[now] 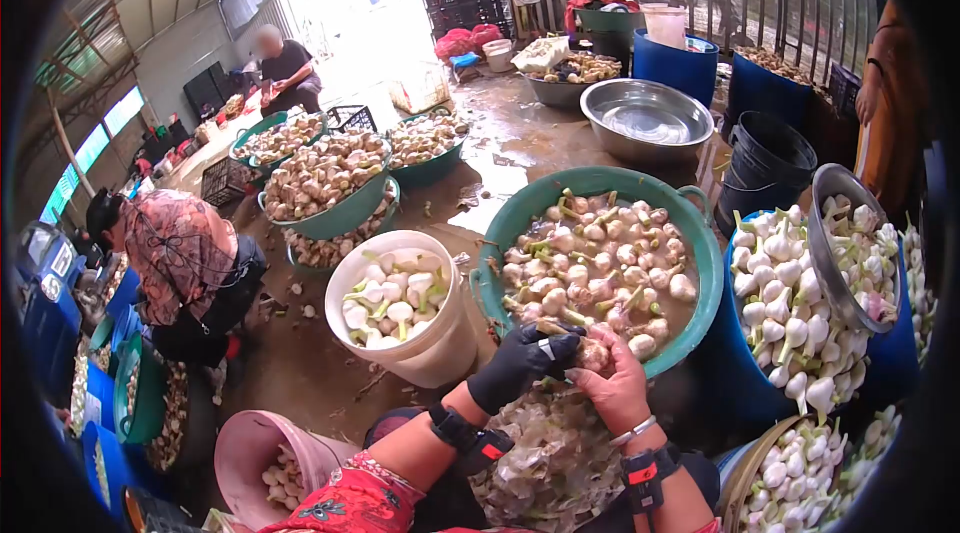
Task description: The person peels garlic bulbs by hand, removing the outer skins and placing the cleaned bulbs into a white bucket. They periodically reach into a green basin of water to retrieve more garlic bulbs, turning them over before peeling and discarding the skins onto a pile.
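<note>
Garlic bulb (592, 353) is held between both hands, just over the near rim of the green basin (600, 178). Far left of the hands, the white bucket (440, 343) is crowded close. A swung elbow could well clip its rim and tip it. The gloved left hand (520, 365) is closed on the bulb's near side, and the bare right hand (618, 388) is wrapped round the other. Wet skin may let the bulb slip into the murky water. Beneath the hands, a heap of skins (560, 463) is piled high. To their right, the blue tub (735, 373) is pressed in. Free room is judged to lie only upward.
</note>
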{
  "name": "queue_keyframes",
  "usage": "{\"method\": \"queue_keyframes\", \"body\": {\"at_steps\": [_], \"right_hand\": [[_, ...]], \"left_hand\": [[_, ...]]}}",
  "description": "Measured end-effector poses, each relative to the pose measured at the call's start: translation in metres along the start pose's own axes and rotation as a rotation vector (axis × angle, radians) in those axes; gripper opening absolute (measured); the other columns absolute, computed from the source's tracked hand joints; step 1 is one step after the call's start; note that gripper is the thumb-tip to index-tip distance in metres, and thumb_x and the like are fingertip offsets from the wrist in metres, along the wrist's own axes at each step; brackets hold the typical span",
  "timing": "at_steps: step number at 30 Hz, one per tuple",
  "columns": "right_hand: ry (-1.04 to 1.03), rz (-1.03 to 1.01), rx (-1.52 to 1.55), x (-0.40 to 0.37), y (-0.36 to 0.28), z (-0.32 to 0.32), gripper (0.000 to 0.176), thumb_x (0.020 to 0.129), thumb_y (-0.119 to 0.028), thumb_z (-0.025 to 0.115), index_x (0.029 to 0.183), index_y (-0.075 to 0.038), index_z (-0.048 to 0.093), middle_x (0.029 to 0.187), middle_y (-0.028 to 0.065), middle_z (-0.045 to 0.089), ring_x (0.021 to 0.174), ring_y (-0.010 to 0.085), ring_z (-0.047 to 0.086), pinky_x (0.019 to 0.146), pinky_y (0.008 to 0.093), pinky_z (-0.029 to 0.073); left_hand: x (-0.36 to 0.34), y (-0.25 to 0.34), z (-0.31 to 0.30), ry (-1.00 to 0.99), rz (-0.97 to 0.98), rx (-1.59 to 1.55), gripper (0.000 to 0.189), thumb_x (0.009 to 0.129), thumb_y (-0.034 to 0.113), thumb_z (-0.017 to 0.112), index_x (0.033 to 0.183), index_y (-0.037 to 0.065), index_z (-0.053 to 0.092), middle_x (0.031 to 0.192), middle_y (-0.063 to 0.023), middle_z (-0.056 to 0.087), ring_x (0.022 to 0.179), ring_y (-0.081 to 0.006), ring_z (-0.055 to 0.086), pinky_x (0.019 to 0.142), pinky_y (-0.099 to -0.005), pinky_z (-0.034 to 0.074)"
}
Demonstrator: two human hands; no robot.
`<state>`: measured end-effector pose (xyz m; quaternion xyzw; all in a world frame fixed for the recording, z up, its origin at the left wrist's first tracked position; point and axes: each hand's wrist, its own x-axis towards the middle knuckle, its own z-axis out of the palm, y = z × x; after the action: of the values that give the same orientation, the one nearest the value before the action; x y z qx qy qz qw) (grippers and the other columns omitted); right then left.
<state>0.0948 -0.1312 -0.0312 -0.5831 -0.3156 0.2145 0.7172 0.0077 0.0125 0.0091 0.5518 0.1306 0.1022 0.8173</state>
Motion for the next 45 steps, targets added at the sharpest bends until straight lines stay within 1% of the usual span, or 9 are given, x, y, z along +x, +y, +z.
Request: {"method": "queue_keyframes", "body": {"at_steps": [4, 9, 15, 20, 25, 28, 35, 39, 45], "right_hand": [[0.14, 0.174, 0.034, -0.019, 0.011, 0.0, 0.056, 0.068, -0.007, 0.079, 0.118, -0.002, 0.056, 0.093, 0.0012, 0.062, 0.078, 0.0082, 0.058, 0.072, 0.0241, 0.05], [0.073, 0.292, 0.253, -0.015, 0.001, -0.009, 0.055, 0.08, -0.003, 0.069, 0.13, 0.0, 0.045, 0.086, 0.0001, 0.06, 0.073, 0.0079, 0.057, 0.067, 0.0224, 0.049], [0.099, 0.185, 0.199, -0.006, 0.005, 0.001, 0.057, 0.076, -0.002, 0.073, 0.126, 0.001, 0.047, 0.097, 0.0, 0.06, 0.081, 0.0052, 0.055, 0.077, 0.0203, 0.048], [0.108, 0.416, 0.596, -0.01, 0.012, -0.005, 0.049, 0.082, -0.007, 0.067, 0.126, -0.002, 0.047, 0.097, 0.001, 0.061, 0.079, 0.0073, 0.059, 0.058, 0.0209, 0.049], [0.091, 0.343, 0.403, -0.013, 0.008, -0.005, 0.049, 0.084, -0.008, 0.065, 0.128, -0.003, 0.044, 0.098, 0.0023, 0.06, 0.084, 0.0104, 0.06, 0.067, 0.0232, 0.05], [0.168, 0.075, 0.185, -0.014, 0.012, 0.005, 0.047, 0.079, -0.005, 0.071, 0.12, -0.002, 0.049, 0.097, 0.0011, 0.061, 0.088, 0.0072, 0.057, 0.079, 0.023, 0.049], [0.119, 0.431, 0.549, -0.02, 0.006, -0.008, 0.039, 0.086, -0.012, 0.064, 0.121, -0.003, 0.049, 0.09, -0.0001, 0.058, 0.076, 0.0087, 0.056, 0.068, 0.0242, 0.05], [0.107, 0.435, 0.709, -0.018, 0.003, -0.016, 0.034, 0.087, -0.013, 0.062, 0.116, -0.003, 0.049, 0.088, 0.0008, 0.058, 0.075, 0.01, 0.057, 0.065, 0.0252, 0.05], [0.235, 0.214, 0.323, -0.023, 0.008, -0.008, 0.044, 0.079, -0.006, 0.071, 0.116, -0.003, 0.048, 0.097, 0.0041, 0.06, 0.086, 0.0101, 0.057, 0.075, 0.025, 0.05]], "left_hand": [[0.0, -0.029, -0.007, 0.023, -0.094, -0.031, 0.023, 0.088, 0.016, 0.064, 0.104, -0.001, 0.065, 0.086, -0.0028, 0.065, 0.074, -0.0109, 0.061, 0.068, -0.0264, 0.051], [0.005, -0.032, -0.007, 0.035, -0.121, 0.016, 0.019, 0.089, 0.014, 0.062, 0.1, -0.002, 0.063, 0.086, -0.0065, 0.067, 0.071, -0.0141, 0.062, 0.068, -0.0281, 0.052], [0.009, -0.023, -0.004, 0.085, -0.088, -0.035, 0.021, 0.091, 0.014, 0.06, 0.105, -0.001, 0.062, 0.091, -0.0061, 0.066, 0.077, -0.0131, 0.063, 0.07, -0.0283, 0.053], [0.007, -0.026, -0.008, 0.001, -0.104, 0.058, 0.02, 0.092, 0.015, 0.057, 0.106, 0.0, 0.062, 0.091, -0.0041, 0.064, 0.078, -0.0111, 0.06, 0.072, -0.0268, 0.051], [0.007, -0.026, -0.007, 0.032, -0.076, 0.062, 0.021, 0.092, 0.014, 0.058, 0.106, 0.0, 0.061, 0.091, -0.0036, 0.064, 0.078, -0.0105, 0.06, 0.072, -0.0263, 0.051], [0.007, -0.028, -0.002, 0.058, -0.034, 0.115, 0.022, 0.092, 0.015, 0.059, 0.108, 0.0, 0.061, 0.091, -0.0035, 0.064, 0.078, -0.0105, 0.06, 0.072, -0.026, 0.05], [0.005, -0.026, -0.009, -0.044, -0.165, 0.007, 0.026, 0.09, 0.013, 0.058, 0.112, -0.002, 0.06, 0.095, -0.0068, 0.065, 0.083, -0.0144, 0.063, 0.074, -0.0286, 0.052], [0.001, -0.022, 0.0, -0.03, -0.115, -0.114, 0.028, 0.09, 0.012, 0.058, 0.114, -0.003, 0.059, 0.096, -0.0078, 0.065, 0.084, -0.016, 0.063, 0.077, -0.0304, 0.052], [0.007, -0.033, -0.001, 0.007, -0.116, -0.033, 0.034, 0.088, 0.012, 0.062, 0.118, -0.003, 0.057, 0.1, -0.0073, 0.064, 0.085, -0.014, 0.062, 0.078, -0.0282, 0.052]]}}
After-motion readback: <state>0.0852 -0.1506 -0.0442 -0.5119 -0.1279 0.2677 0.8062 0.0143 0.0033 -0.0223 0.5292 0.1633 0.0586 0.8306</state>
